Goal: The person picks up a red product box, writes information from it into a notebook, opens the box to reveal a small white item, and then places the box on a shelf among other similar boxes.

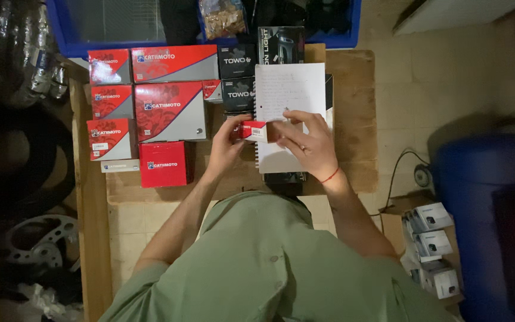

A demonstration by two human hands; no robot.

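Seen from the head camera, a wooden counter (353, 89) on a tiled floor carries red-and-grey boxes (168, 110) beside a spiral notebook (290, 89), over which the left hand (225, 146) and right hand (305, 143) reach forward, fingers of both gripping one small red-and-white box (254, 130).

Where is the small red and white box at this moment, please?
In the head view, the small red and white box is held between the left hand and right hand, at the left edge of the spiral notebook, right of the red and grey boxes.
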